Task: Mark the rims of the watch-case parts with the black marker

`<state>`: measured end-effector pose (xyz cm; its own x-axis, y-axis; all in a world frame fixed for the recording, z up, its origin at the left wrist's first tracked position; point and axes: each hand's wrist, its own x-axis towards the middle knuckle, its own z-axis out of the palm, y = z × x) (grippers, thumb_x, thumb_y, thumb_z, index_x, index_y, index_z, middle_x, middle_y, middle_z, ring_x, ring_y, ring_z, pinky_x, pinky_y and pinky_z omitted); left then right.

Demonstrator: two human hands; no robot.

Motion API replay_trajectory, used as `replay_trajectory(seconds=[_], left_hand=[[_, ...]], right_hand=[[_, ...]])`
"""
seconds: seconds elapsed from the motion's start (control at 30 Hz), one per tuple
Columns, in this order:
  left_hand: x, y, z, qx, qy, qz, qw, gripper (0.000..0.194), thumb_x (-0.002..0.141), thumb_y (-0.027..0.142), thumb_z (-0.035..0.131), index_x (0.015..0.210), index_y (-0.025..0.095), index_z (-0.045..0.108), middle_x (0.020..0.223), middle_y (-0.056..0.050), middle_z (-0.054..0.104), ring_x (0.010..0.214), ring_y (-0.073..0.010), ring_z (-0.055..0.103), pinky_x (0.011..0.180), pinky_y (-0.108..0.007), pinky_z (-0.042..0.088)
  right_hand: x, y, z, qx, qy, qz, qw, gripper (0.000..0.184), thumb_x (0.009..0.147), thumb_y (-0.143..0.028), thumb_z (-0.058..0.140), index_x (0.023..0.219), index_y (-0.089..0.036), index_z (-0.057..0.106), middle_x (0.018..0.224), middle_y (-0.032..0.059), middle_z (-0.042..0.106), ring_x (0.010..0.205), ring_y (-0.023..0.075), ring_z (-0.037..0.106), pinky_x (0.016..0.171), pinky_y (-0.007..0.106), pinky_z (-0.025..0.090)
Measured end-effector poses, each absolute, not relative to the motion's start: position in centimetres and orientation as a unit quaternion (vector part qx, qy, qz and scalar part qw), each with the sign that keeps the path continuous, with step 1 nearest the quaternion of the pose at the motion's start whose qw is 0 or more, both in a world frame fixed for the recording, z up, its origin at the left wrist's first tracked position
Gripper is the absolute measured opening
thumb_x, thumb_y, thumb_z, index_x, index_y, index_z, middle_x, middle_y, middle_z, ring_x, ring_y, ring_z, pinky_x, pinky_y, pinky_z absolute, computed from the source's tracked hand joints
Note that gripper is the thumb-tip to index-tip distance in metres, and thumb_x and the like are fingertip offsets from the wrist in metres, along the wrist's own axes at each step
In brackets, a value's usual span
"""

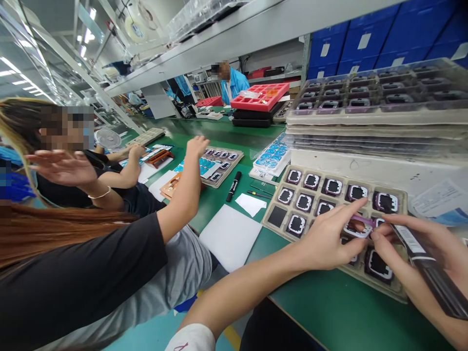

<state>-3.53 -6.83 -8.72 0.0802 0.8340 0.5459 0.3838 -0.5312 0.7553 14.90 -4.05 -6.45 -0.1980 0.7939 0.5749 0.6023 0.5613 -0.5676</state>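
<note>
My left hand [325, 239] pinches the left side of a small purple watch-case frame [360, 228], square with rounded corners. At the frame's right edge are the fingertips of my right hand [405, 248], which also grips a thick black marker [433, 278] with a white barcode label. Both hands are over a beige compartment tray [270, 204]. Several similar frames with white rims and dark centres, such as one frame [296, 224], sit in its pockets. A dark square pad [277, 216] shows in one pocket. My hands cover part of the tray.
Stacked trays [373, 117] stand behind mine. Left of it lie a white sheet [232, 236], another black marker [234, 186] and a thin pen [259, 194]. A co-worker's arm [183, 200] reaches over the green table towards another tray [228, 168]. A shelf [234, 53] spans above.
</note>
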Motion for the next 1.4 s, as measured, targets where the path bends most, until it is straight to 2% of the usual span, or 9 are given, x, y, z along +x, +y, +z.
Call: replay_trajectory(seconds=[0.1,0.17,0.27,0.37,0.57,0.77,0.97,1.13,1.4], left_hand=[[-3.6,-6.8,-8.8,0.703,0.430,0.524,0.216,0.071,0.098,0.028,0.060,0.164,0.011,0.039,0.138,-0.016,0.070,0.126,-0.0268,0.070,0.114,-0.041,0.056],[-3.6,-6.7,-8.9,0.700,0.434,0.525,0.214,0.071,0.097,0.029,0.061,0.163,0.014,0.039,0.140,-0.015,0.069,0.129,-0.0269,0.069,0.115,-0.041,0.055],[-3.5,-6.6,-9.0,0.696,0.442,0.526,0.209,0.072,0.096,0.029,0.063,0.162,0.015,0.041,0.134,-0.013,0.072,0.122,-0.0250,0.071,0.112,-0.039,0.056],[-3.5,-6.6,-9.0,0.697,0.440,0.526,0.212,0.073,0.095,0.028,0.064,0.162,0.013,0.041,0.125,-0.012,0.074,0.115,-0.0238,0.072,0.110,-0.038,0.057],[-3.5,-6.8,-8.8,0.694,0.448,0.519,0.219,0.073,0.096,0.030,0.065,0.163,0.018,0.040,0.127,-0.012,0.074,0.118,-0.0251,0.071,0.109,-0.040,0.058],[-3.5,-6.9,-8.9,0.700,0.454,0.506,0.218,0.073,0.097,0.029,0.064,0.164,0.019,0.038,0.129,-0.012,0.072,0.119,-0.0249,0.072,0.109,-0.040,0.059],[-3.5,-6.9,-8.9,0.698,0.451,0.513,0.215,0.072,0.096,0.028,0.064,0.164,0.018,0.040,0.127,-0.011,0.073,0.115,-0.0235,0.072,0.110,-0.040,0.058],[-3.4,-7.1,-8.9,0.689,0.453,0.519,0.226,0.070,0.097,0.027,0.064,0.163,0.019,0.042,0.131,-0.012,0.073,0.119,-0.0249,0.071,0.112,-0.042,0.057],[-3.0,-7.1,-9.5,0.676,0.430,0.548,0.238,0.067,0.096,0.019,0.063,0.161,0.021,0.045,0.136,-0.011,0.072,0.113,-0.0218,0.072,0.106,-0.039,0.060]], right_hand=[[15.2,-3.8,-6.7,-0.438,-0.773,0.106,0.447,0.039,0.092,-0.058,0.075,0.124,-0.036,0.073,0.106,-0.0023,0.078,0.081,0.0187,0.073,0.076,0.025,0.060],[15.2,-3.9,-6.7,-0.427,-0.773,0.112,0.455,0.040,0.092,-0.057,0.075,0.125,-0.035,0.073,0.108,-0.0023,0.078,0.087,0.0194,0.074,0.078,0.024,0.059],[15.0,-4.1,-6.5,-0.419,-0.768,0.130,0.466,0.041,0.092,-0.056,0.076,0.126,-0.034,0.072,0.108,-0.0029,0.077,0.094,0.0199,0.075,0.081,0.023,0.059],[14.9,-4.2,-6.3,-0.425,-0.762,0.126,0.472,0.040,0.090,-0.055,0.077,0.125,-0.034,0.073,0.104,-0.0040,0.078,0.090,0.0192,0.076,0.076,0.023,0.057],[15.2,-3.8,-6.8,-0.414,-0.765,0.116,0.479,0.044,0.087,-0.055,0.079,0.126,-0.034,0.074,0.106,-0.0021,0.078,0.089,0.0233,0.076,0.073,0.027,0.060],[15.1,-4.1,-6.3,-0.418,-0.769,0.171,0.452,0.038,0.091,-0.047,0.075,0.125,-0.033,0.071,0.106,0.0023,0.077,0.082,0.0224,0.076,0.074,0.028,0.061],[14.8,-4.4,-5.7,-0.406,-0.771,0.173,0.460,0.031,0.093,-0.045,0.072,0.120,-0.030,0.071,0.101,0.0006,0.078,0.080,0.0182,0.075,0.073,0.024,0.059],[14.8,-4.4,-6.1,-0.399,-0.761,0.187,0.476,0.033,0.093,-0.044,0.076,0.122,-0.029,0.071,0.095,-0.0009,0.076,0.078,0.0178,0.074,0.074,0.027,0.058],[14.5,-4.6,-5.7,-0.383,-0.765,0.226,0.466,0.024,0.097,-0.033,0.072,0.121,-0.028,0.071,0.103,0.0010,0.077,0.082,0.0184,0.075,0.075,0.029,0.058]])
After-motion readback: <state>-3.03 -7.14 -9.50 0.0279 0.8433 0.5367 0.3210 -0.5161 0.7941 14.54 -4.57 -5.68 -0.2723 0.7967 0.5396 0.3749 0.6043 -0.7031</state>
